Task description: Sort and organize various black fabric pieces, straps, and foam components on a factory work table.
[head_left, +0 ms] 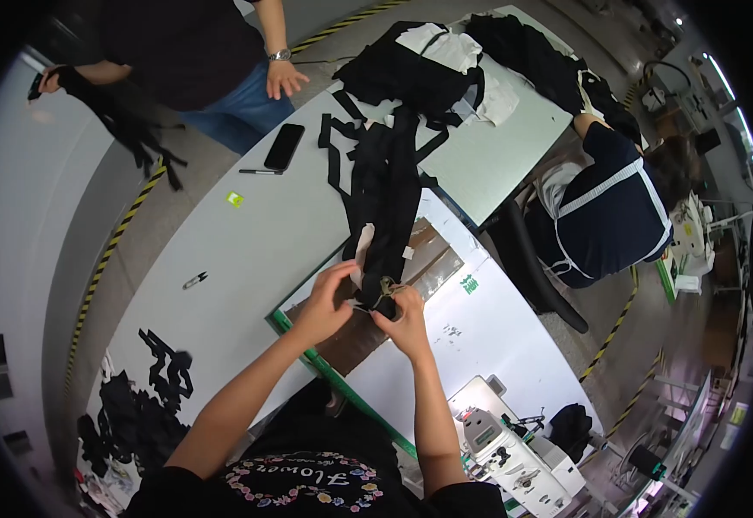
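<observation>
In front of me a long bundle of black fabric strips [382, 186] runs from the far pile down to my hands. A tan cord [387, 287] goes round its near end. My right hand [406, 323] is closed on that end, thumb and fingers pinching the fabric beside the cord. My left hand [325, 302] curls against the bundle's left side, its fingertips by a pale slip [364, 244]; what lies under its fingers is partly hidden. Beneath the bundle is a brown, tape-covered board [351, 347] on the white worktop.
A white sewing machine [515, 457] stands at lower right. A phone [284, 147], a pen [261, 172] and black scraps [139, 414] lie on the left table. One person [195, 60] stands beyond it, holding dark strips. Another person [605, 216] sits at the right by black garments [420, 65].
</observation>
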{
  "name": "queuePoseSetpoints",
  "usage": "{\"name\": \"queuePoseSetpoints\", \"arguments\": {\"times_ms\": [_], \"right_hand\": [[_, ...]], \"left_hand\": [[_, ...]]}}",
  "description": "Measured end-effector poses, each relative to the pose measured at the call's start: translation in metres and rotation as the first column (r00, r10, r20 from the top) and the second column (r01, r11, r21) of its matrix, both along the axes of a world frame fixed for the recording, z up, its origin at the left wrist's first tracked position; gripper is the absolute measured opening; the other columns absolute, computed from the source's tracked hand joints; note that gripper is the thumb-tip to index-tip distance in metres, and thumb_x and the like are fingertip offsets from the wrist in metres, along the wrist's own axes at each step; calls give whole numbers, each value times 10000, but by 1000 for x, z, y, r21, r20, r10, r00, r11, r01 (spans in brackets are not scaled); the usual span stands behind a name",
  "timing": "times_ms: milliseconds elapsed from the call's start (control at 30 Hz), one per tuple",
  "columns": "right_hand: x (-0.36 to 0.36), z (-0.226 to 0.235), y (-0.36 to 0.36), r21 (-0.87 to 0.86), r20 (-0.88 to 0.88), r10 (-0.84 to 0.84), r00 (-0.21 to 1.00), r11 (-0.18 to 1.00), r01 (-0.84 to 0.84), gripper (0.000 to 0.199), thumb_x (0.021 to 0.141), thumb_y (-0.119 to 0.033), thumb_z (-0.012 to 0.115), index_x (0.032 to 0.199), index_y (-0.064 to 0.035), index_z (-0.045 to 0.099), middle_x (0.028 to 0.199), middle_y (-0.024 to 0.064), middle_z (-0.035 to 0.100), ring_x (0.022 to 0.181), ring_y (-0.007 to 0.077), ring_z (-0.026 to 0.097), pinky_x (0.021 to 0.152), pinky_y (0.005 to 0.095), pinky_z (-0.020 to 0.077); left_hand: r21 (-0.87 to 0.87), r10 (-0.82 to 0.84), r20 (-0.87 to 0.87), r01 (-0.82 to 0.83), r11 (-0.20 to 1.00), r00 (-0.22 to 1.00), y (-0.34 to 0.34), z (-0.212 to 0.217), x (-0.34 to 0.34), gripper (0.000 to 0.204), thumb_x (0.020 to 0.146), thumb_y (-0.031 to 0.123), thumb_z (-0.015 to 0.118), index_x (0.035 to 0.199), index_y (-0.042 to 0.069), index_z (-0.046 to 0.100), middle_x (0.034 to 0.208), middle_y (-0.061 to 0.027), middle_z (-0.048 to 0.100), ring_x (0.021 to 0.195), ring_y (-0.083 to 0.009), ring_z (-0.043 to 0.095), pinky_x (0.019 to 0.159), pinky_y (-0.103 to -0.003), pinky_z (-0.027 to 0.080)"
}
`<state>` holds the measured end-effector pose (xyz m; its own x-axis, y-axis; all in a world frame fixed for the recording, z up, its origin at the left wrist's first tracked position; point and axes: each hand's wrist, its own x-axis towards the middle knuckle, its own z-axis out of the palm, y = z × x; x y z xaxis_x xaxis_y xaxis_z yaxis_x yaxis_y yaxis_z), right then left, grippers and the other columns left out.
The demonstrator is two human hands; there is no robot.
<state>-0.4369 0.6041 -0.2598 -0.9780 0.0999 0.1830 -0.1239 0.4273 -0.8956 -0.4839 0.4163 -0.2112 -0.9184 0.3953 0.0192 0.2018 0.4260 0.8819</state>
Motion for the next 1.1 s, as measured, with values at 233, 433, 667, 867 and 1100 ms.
{"name": "queuePoseSetpoints", "arguments": {"times_ms": [233, 433, 667, 867, 1100], "right_hand": [[-30, 59, 17, -273, 267, 360, 894, 918, -288, 227, 743, -143, 701, 863, 21, 600, 792, 82, 583, 831, 182, 554, 771, 295, 422], [-42, 77, 24, -648, 313, 535, 785, 725, -236, 280, 822, -38, 580, 1088, -47, 496, 863, -34, 566, 787, 45, 509, 695, 192, 399], [-49, 84, 19, -756, 240, 577, 781, 615, -222, 295, 783, -21, 558, 1068, -64, 498, 898, -7, 601, 808, 57, 543, 747, 185, 415], [-49, 82, 18, -757, 231, 578, 783, 612, -228, 290, 780, -21, 546, 1065, -57, 507, 914, 16, 613, 830, 60, 559, 776, 184, 426], [-50, 81, 14, -755, 254, 596, 761, 614, -229, 294, 783, -32, 556, 1074, -56, 522, 923, 19, 615, 847, 81, 563, 794, 197, 429]], "left_hand": [[-115, -439, 165, 459, 881, 883, 3, 39, -43, 589, 743, 107, 591, 1316, 98, 454, 1308, -97, 507, 1297, -273, 400, 1134, -468, 156], [-59, -445, 279, 477, 877, 851, -3, 49, -60, 417, 763, 106, 570, 1170, 33, 515, 1005, -81, 569, 954, -204, 524, 878, -313, 406], [154, -360, 700, 362, 919, 617, -11, 56, -64, 322, 833, 154, 543, 1140, 59, 521, 913, -3, 512, 867, -106, 464, 766, -248, 380], [58, -390, 560, 435, 899, 731, -8, 67, -53, 427, 847, 300, 651, 1154, 36, 514, 916, -20, 532, 894, -99, 472, 793, -249, 390], [79, -366, 554, 390, 917, 748, -14, 59, -45, 341, 847, 239, 615, 1109, 28, 563, 922, -19, 571, 874, -105, 499, 805, -262, 408]]}}
